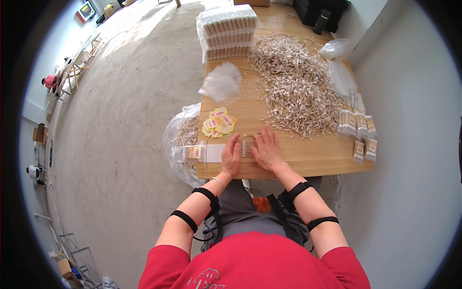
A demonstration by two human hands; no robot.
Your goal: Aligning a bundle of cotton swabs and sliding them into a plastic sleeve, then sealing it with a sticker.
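On the wooden table, a small row of cotton swabs [247, 149] lies side by side between my hands. My left hand [231, 156] stands on edge at the row's left, fingers stretched out together. With fingers spread, my right hand [267, 150] lies over the row's right end, touching the swabs. Left of my left hand is a flat white strip [215, 153]. Beyond it, at the table's left edge, a clear packet of swabs [194, 152] shows a yellow label. A pile of yellow-and-white cards [219, 123] lies just past my left hand.
A large heap of loose cotton swabs [301, 86] covers the table's far right. Filled packets [357, 124] sit at the right edge. Clear plastic bags [222, 83] and stacked swab bundles [228, 31] are at the far left. A plastic sack [186, 127] of swabs hangs beside the table.
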